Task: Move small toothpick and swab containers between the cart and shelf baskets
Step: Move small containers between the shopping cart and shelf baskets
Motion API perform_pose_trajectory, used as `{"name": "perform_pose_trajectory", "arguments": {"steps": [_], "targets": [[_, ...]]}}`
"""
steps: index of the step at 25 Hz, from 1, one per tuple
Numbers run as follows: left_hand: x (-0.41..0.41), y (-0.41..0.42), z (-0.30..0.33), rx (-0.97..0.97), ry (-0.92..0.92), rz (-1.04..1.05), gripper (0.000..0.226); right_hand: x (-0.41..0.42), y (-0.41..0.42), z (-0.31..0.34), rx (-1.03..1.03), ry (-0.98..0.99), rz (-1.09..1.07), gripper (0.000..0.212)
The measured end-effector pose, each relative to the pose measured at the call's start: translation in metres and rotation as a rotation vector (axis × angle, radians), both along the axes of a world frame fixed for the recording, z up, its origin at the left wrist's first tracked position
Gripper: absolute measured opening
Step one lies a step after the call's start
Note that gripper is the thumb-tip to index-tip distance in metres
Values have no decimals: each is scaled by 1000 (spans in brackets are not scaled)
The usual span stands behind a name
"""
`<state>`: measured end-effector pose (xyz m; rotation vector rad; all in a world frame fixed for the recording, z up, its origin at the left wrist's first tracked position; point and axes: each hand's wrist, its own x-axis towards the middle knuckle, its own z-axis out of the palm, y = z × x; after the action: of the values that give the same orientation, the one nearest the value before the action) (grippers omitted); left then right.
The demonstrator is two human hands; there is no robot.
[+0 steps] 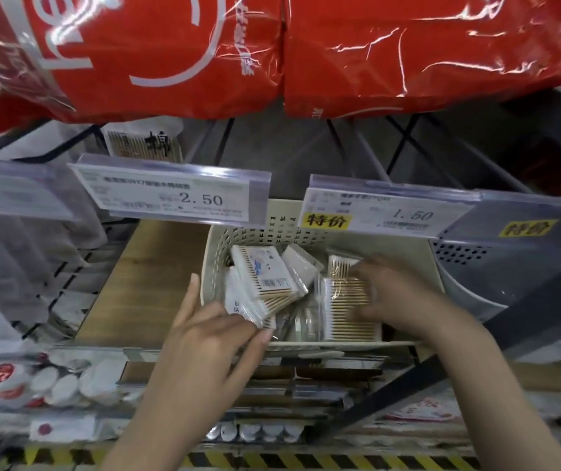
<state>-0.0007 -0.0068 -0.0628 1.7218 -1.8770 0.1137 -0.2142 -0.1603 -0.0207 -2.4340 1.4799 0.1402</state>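
Note:
A cream perforated basket point(421, 256) stands on the wooden shelf and holds several clear packs of wooden-stick cotton swabs. My left hand point(211, 331) is at the basket's front left corner and pinches the lower edge of a leaning swab pack point(248, 309). Another labelled pack point(265, 271) leans behind it. My right hand point(398, 290) reaches into the right side of the basket, its curled fingers gripping a flat swab pack point(343, 311) lying against the front wall. The right hand is blurred.
Price tags point(170, 193) point(384, 207) hang over the basket from the rail above. A grey basket point(483, 270) stands to the right, bare wooden shelf point(150, 277) to the left. Red bags point(408, 52) fill the upper shelf. Round white packs point(65, 385) sit on the lower shelf.

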Motion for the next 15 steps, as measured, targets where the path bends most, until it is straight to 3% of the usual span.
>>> {"name": "perform_pose_trajectory", "arguments": {"steps": [4,8,10,15], "targets": [[-4,-3,5,14,-27,-21,41,-4,2,-8,-12,71,7,75],[-5,-11,28,166,-46,-23,30,-4,7,-6,-5,5,13,63],[-10,-27,38,252,86,-23,23,-7,10,-4,67,-174,3,46],[-30,-73,37,498,594,-255,54,-14,17,8,256,-785,-76,40]]}}
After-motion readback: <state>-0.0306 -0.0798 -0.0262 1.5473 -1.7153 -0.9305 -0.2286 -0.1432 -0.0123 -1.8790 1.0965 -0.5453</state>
